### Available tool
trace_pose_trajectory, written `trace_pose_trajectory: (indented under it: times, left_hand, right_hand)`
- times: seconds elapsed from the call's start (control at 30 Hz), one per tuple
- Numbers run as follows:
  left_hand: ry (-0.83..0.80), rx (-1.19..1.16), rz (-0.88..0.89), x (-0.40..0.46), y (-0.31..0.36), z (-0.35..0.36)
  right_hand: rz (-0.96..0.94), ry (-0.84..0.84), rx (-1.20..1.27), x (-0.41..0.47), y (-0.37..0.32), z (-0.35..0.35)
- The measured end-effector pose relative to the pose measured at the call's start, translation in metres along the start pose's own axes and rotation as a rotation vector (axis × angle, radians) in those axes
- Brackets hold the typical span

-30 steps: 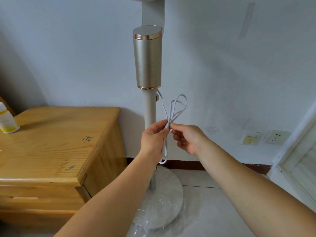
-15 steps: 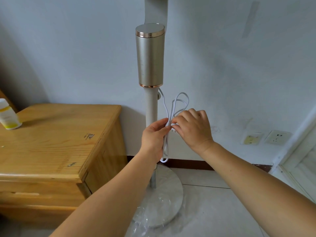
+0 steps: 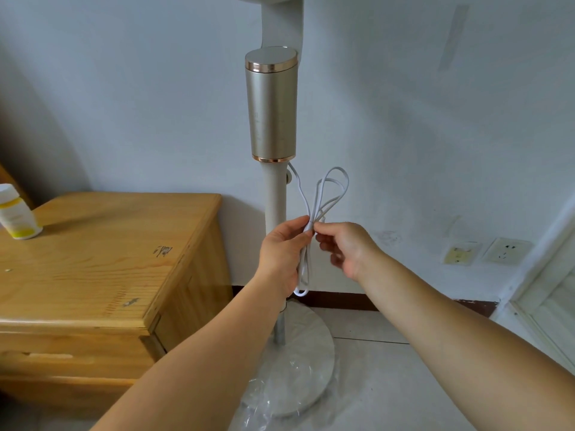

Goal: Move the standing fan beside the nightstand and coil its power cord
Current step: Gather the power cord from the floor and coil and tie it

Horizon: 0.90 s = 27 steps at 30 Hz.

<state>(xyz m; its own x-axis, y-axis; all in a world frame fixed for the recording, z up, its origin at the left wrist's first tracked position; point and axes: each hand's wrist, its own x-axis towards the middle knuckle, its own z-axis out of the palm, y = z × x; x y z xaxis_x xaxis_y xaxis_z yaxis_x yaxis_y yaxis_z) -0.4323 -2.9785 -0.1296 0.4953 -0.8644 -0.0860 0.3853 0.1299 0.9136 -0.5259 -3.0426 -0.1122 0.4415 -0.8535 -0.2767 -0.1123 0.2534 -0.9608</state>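
Note:
The standing fan (image 3: 271, 113) has a gold cylinder on a white pole and a round white base (image 3: 303, 362) under clear plastic. It stands against the wall just right of the wooden nightstand (image 3: 102, 262). Its white power cord (image 3: 329, 194) is gathered into loops in front of the pole. My left hand (image 3: 281, 256) grips the bundle at its middle, loops sticking out above and below. My right hand (image 3: 345, 247) pinches the cord at the same spot with thumb and forefinger. The fan's head is cut off at the top edge.
A white and yellow bottle (image 3: 17, 216) stands on the nightstand's far left. Two wall sockets (image 3: 485, 251) sit low on the wall to the right. A white door frame (image 3: 541, 306) fills the right edge. The floor is pale tile.
My right hand had closed over the top of the bundle half a second ago; it has turned back and now pinches the cord at the left hand's fingertips. The left hand kept its hold.

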Motion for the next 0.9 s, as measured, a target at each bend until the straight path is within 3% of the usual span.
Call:
trace_pose_trajectory:
  times: [0.07, 0.17, 0.27, 0.4, 0.47, 0.6, 0.67, 0.77, 0.9]
  left_hand:
    - [0.003, 0.010, -0.005, 0.000, 0.000, 0.001]
    - [0.021, -0.005, -0.012, 0.000, 0.000, 0.001]
    - [0.038, -0.005, -0.011, 0.002, -0.002, -0.001]
    - [0.042, -0.035, -0.014, 0.002, -0.004, -0.001]
    - [0.038, -0.044, -0.010, 0.002, -0.004, 0.000]
    - [0.024, -0.062, 0.000, 0.002, -0.003, 0.002]
    - [0.023, -0.066, 0.002, 0.002, -0.003, 0.002]
    - [0.021, -0.072, -0.003, 0.003, -0.002, 0.001]
    - [0.007, -0.077, -0.011, 0.003, -0.003, 0.000]
  right_hand:
    - [0.231, -0.084, 0.154, 0.000, -0.004, -0.002]
    - [0.209, -0.102, 0.139, 0.001, -0.004, -0.004]
    - [-0.157, 0.105, -0.157, 0.001, 0.006, -0.003]
    - [-0.855, 0.448, -0.909, 0.002, 0.019, -0.011]
    - [-0.998, 0.483, -1.160, 0.004, 0.020, -0.014]
    - [-1.172, 0.589, -1.309, 0.006, 0.015, -0.013]
    - [-1.190, 0.617, -1.348, 0.008, 0.012, -0.014]
    - [-1.029, 0.528, -1.309, 0.007, 0.009, -0.012]
    - [-0.711, 0.393, -0.959, 0.006, 0.009, -0.004]
